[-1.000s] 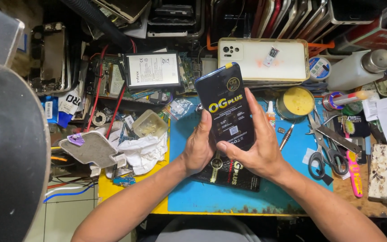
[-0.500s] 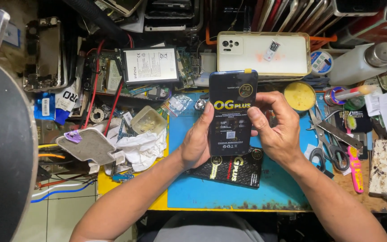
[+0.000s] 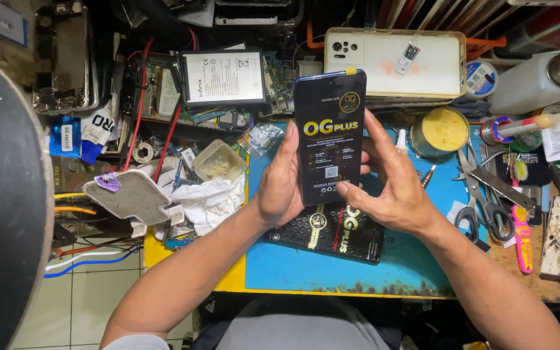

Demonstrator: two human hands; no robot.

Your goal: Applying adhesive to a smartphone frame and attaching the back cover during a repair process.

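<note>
Nearest to me, my two forearms come up from the bottom edge and meet over the blue mat that covers the yellow-edged worktop [image 3: 332,275]. Between the hands I hold a flat, black, rectangular slab with yellow print on its face [image 3: 329,139], a phone-shaped piece wrapped in glossy film. Its long axis runs straight away from me, the bottom end low between my palms and the top end pointing at the far clutter.

My left hand [image 3: 279,185] lies along the slab's left edge, fingers [image 3: 290,139] stretched flat against that side, thumb hidden behind it. My right hand [image 3: 390,188] curls around the lower right corner, thumb pressed on the front face near the bottom, the other fingers half bent behind the right edge. Both hands are closed on the slab; it is lifted clear of the mat and tilted toward me.

Directly beneath it, touching the mat, lies a black textured packet with yellow lettering [image 3: 332,233], partly covered by my palms.

Farther right sit a round tin of yellow paste [image 3: 441,129] and steel scissors [image 3: 481,194]. Beyond the slab's top end lie a white-backed phone in a clear case [image 3: 393,61] and, to the left, a grey-white flat battery [image 3: 223,76].
</note>
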